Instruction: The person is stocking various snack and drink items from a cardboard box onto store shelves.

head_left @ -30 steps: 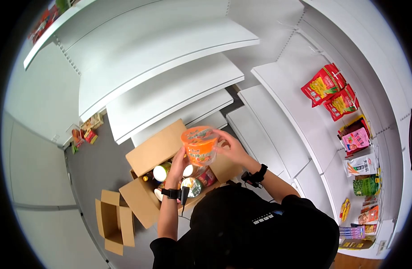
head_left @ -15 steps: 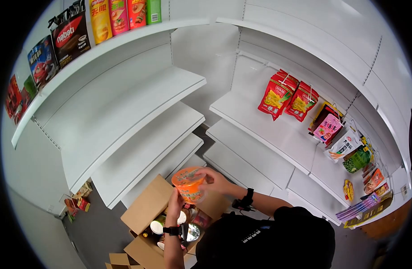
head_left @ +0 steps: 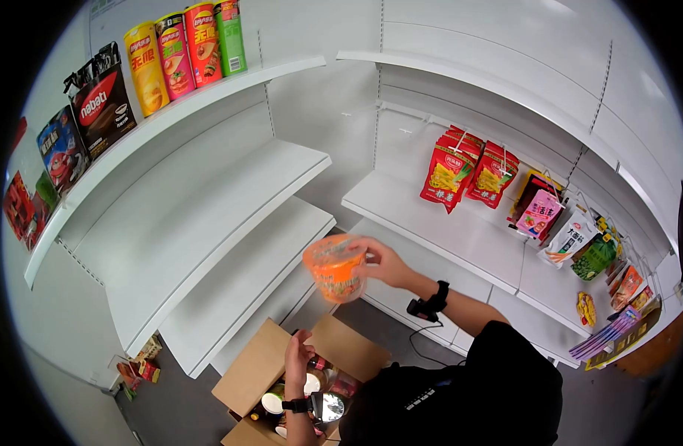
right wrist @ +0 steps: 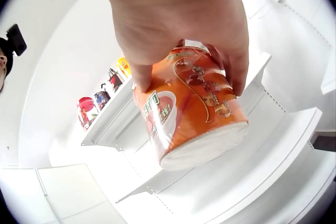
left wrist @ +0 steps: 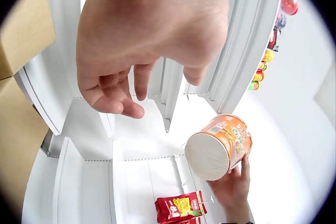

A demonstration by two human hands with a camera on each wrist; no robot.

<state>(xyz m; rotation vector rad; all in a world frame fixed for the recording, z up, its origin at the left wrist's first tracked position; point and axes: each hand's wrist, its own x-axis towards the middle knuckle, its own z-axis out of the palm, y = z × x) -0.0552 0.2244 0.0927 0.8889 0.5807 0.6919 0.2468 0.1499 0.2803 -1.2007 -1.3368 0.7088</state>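
Note:
An orange instant noodle cup (head_left: 334, 269) is held up in front of the left-hand shelves by my right hand (head_left: 386, 262). In the right wrist view, thumb and fingers grip the orange wall of the noodle cup (right wrist: 197, 98) near one end, and its white bottom faces outward. My left hand (head_left: 298, 355) is apart from the cup, low over the open cardboard box (head_left: 245, 375). Seen from the left wrist, the left hand (left wrist: 152, 35) holds nothing and its fingers are loosely bent. Inside the box are several tubs, cans and packs, partly behind the left forearm.
White shelves (head_left: 230, 186) stand at the left, with chip canisters (head_left: 146, 68) and a black nabati bag (head_left: 102, 108) on the top one. At the right, red snack bags (head_left: 451, 169) hang above another shelf (head_left: 460, 230). Small packages (head_left: 144, 369) lie on the floor at lower left.
The left hand has let go of the noodle cup and dropped toward the box. The right hand alone now carries the cup up toward the shelves. The head view has tilted upward.

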